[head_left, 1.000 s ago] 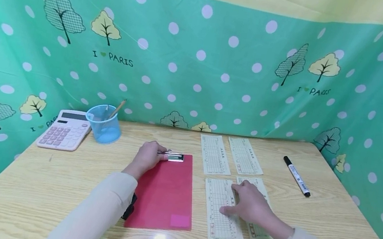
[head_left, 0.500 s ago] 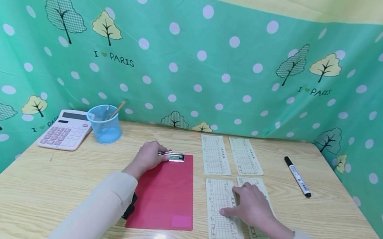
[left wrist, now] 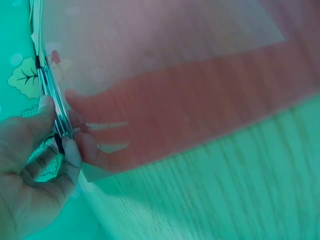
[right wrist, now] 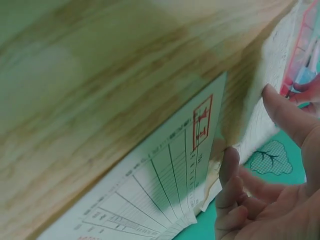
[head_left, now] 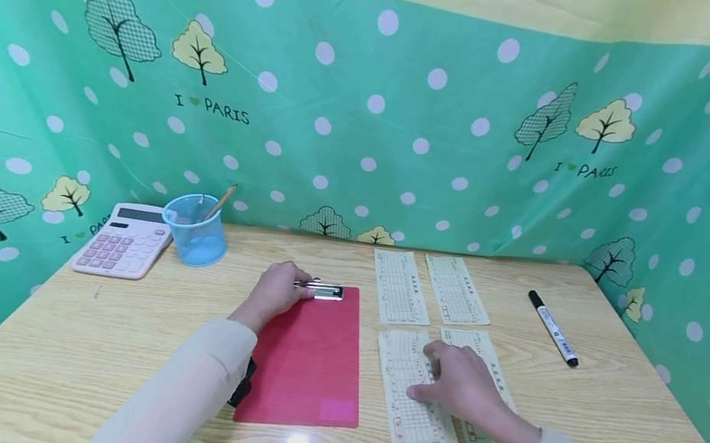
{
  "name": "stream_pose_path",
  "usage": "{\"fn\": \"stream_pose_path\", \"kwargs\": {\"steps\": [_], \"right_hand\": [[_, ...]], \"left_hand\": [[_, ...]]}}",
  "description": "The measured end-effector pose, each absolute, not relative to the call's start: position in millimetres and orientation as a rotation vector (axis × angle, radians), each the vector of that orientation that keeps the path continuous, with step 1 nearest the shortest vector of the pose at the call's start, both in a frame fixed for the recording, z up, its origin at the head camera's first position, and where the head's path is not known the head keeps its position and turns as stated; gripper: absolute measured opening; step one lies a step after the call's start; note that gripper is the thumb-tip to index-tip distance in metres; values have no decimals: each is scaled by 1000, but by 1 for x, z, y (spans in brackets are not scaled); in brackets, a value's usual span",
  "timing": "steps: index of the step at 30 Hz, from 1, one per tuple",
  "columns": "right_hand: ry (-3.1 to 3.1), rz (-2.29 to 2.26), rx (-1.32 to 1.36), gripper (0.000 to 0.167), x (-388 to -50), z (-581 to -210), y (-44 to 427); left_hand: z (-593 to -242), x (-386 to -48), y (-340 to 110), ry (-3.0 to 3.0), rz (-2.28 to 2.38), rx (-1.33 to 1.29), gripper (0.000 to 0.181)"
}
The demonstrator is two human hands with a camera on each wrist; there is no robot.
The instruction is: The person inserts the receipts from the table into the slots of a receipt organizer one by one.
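A red clipboard (head_left: 304, 368) lies flat left of centre. My left hand (head_left: 274, 294) grips the metal clip (head_left: 324, 292) at its top edge; the left wrist view shows thumb and fingers of that hand (left wrist: 40, 165) on either side of the clip (left wrist: 59, 105). Four printed slips lie to the right in two rows. My right hand (head_left: 465, 382) rests with thumb and fingertips spread apart on the front-left slip (head_left: 402, 384), its wrist over the front-right slip (head_left: 490, 359). In the right wrist view, the thumb of that hand (right wrist: 280, 170) touches paper.
At the back left stand a pink calculator (head_left: 124, 243) and a blue mesh cup (head_left: 199, 239) with pencils. Two slips (head_left: 400, 287) (head_left: 458, 290) lie behind my right hand, and a black-capped marker (head_left: 553, 328) lies at the right. A patterned curtain (head_left: 370, 123) hangs behind the table.
The front-left slip has turned slightly under my right hand, its top edge shifting left and its bottom edge right. My right fingers have moved slightly left; my left hand stays on the clip.
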State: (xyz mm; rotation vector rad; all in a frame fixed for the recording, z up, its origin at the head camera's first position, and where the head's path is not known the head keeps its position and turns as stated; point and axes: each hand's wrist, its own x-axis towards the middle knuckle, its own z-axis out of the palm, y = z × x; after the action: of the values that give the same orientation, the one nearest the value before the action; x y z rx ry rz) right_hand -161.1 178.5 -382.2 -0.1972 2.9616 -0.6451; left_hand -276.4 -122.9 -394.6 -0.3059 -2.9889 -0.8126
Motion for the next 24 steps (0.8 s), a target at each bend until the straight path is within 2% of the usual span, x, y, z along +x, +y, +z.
{"fn": "stream_pose_path", "kwargs": {"steps": [12,16,24], "right_hand": [[2813,-635,-151,118,-172,-380,179],[2785,-655,-125,119,-175,-379,180],[2789,-699,-119,108,-179,-379,177]], "left_hand": [[-397,-279,-124,-3005,-817,-288,21],[-396,-279,-123,-3012,-825,-281,22],[-396,-278,-123,-2996,-815,-287,22]]}}
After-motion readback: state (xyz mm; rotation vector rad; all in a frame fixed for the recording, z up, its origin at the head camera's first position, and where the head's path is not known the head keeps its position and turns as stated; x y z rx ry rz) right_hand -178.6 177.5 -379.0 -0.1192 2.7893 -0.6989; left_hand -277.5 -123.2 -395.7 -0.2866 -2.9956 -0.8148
